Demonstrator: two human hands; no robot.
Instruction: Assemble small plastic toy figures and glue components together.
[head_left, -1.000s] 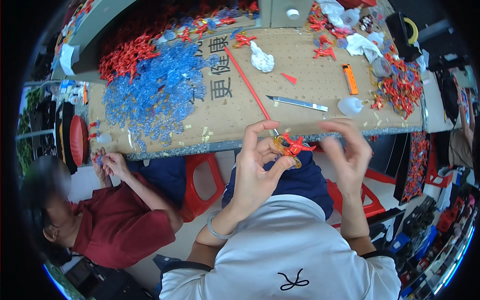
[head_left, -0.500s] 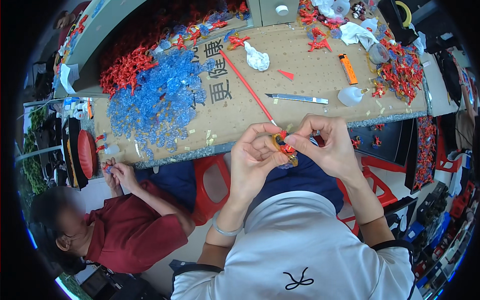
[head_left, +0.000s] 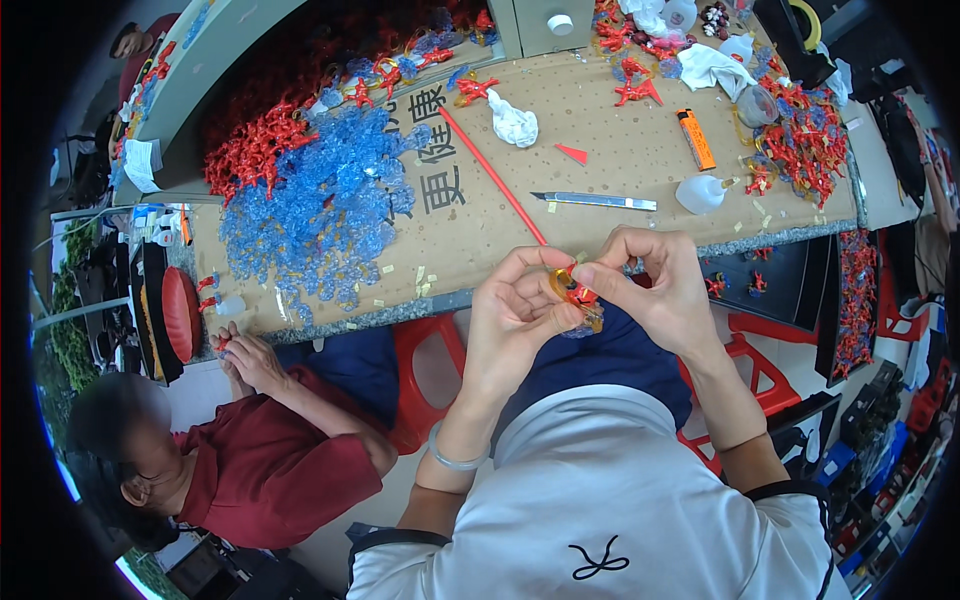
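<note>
Piece: the red-and-yellow piece is held up between both hands, just off the near table edge, a clear bluish part showing beneath; hours below are counted from it, 12 being the far side.
Left hand: by the left hand, at 9 o'clock, the piece is gripped between thumb and bent fingers.
Right hand: by the right hand, at 3 o'clock, its upper edge is pinched with thumb and forefinger; whether a smaller part is also caught cannot be told.
Stick: a red stick is laid aslant at 11 o'clock, its near end beside the left hand.
Blade: a craft knife is set at 12 o'clock, with a red triangle beyond it.
Bottle: a white bottle is placed at 2 o'clock, an orange case at 1.
Heaps: blue clear pieces are piled at 10 o'clock, red figures behind them; a mixed heap is gathered at 2.
Neighbour: between 8 and 9 o'clock, something tiny is held in a co-worker's hands, too small to identify.
</note>
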